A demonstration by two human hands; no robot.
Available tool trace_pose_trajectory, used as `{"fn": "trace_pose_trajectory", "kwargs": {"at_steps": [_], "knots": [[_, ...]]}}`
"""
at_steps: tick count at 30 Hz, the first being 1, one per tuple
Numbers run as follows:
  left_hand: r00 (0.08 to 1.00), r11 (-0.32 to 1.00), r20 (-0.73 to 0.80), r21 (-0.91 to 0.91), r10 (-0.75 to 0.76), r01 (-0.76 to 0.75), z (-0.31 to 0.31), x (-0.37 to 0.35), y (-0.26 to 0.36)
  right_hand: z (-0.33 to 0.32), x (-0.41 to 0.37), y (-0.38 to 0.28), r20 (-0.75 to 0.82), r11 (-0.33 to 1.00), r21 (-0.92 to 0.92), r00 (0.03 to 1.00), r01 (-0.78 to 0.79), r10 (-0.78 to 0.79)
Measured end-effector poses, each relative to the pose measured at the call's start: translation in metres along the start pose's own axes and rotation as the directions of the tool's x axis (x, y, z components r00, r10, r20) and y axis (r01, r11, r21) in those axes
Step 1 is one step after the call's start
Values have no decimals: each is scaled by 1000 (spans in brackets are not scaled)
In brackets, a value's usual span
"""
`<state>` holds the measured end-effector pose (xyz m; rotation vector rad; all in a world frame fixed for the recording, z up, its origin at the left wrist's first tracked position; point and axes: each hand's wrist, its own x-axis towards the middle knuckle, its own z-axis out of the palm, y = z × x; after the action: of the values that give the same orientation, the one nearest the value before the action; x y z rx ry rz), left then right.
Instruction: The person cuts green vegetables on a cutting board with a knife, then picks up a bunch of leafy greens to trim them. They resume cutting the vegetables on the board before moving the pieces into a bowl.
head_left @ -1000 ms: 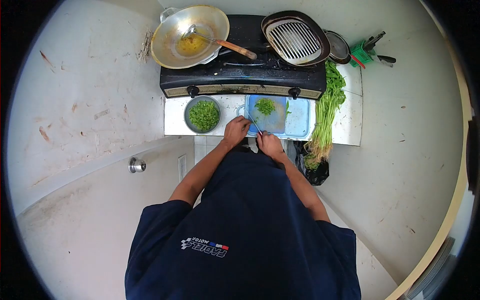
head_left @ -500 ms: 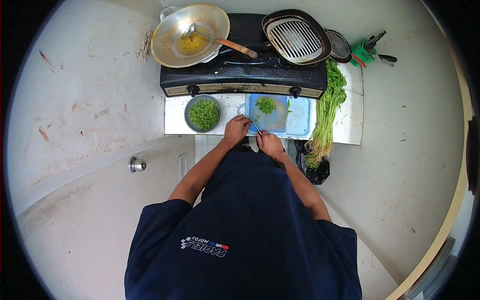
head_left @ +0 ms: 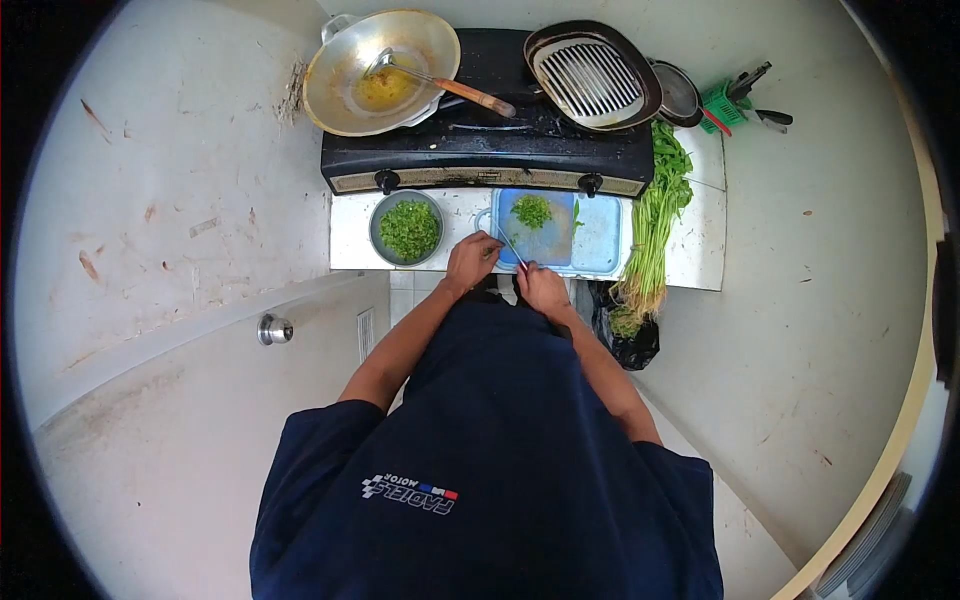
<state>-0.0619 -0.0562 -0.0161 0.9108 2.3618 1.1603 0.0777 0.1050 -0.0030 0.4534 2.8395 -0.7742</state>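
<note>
Knife (head_left: 511, 248) gripped in right hand (head_left: 543, 288) over cutting board (head_left: 590, 240); left hand (head_left: 472, 261) curled, pinching greens (head_left: 490, 254) beside blade.

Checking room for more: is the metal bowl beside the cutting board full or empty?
Partly full: the metal bowl holds chopped greens, with grey rim showing around.

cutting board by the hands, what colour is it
Blue cutting board, with chopped greens piled on it; head view shows it best.

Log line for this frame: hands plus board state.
left hand: holds greens at cutting board edge | right hand: grips knife | chopped pile: on cutting board | bowl: chopped greens, beside cutting board
</note>
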Motion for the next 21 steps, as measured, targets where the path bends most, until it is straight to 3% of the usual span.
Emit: {"fn": "trace_pose_trajectory", "kwargs": {"at_steps": [12, 21], "knots": [[999, 999, 16, -12, -45, 45, -3, 1, 5, 3, -1, 2, 2, 998, 41, 999, 48, -48], [1000, 999, 13, 50, 15, -15, -2, -1, -1, 5, 3, -2, 7, 999, -17, 999, 42, -42]]}}
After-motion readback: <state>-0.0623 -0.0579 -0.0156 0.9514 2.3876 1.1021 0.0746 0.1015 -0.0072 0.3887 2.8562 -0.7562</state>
